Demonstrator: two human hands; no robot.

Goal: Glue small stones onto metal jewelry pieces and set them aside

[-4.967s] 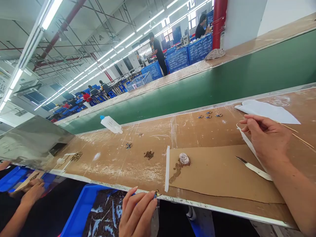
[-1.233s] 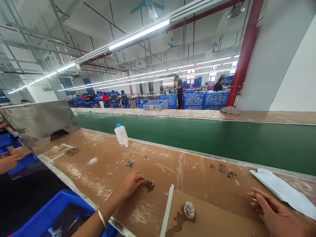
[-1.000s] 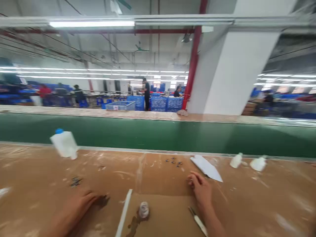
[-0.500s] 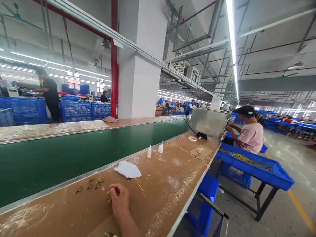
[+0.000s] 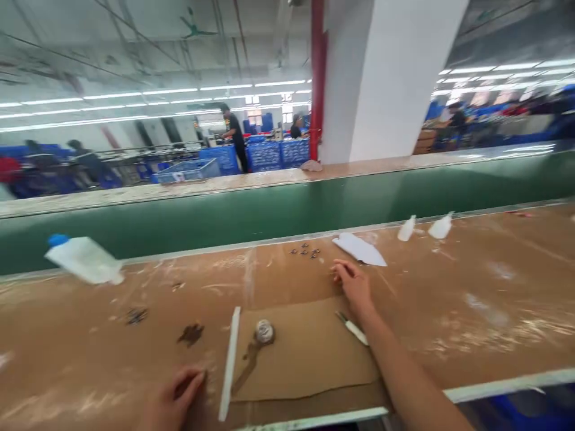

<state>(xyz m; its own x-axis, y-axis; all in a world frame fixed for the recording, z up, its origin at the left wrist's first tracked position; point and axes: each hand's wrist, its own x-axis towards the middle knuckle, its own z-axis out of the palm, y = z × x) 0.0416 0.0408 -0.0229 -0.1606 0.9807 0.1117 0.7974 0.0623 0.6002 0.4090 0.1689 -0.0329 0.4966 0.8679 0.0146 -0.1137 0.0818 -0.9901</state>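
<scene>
My right hand rests on the brown bench with its fingers curled. It lies just short of a few small dark parts and a white cloth. A small blade with a white handle lies under my right wrist. My left hand sits at the near edge, beside a white strip, and is smeared by motion. A round cap with a brown smear stands on a cardboard sheet. A dark pile of small pieces lies left of the strip.
A white bottle with a blue cap lies at the left, and two small white bottles at the right. Behind the bench runs a green conveyor belt. Beyond it are blue crates, a white pillar and people at work.
The view has swung back left from the bench's right end. My left hand has left the dark pile and come to the near edge by the strip. My right hand has stayed by the small parts.
</scene>
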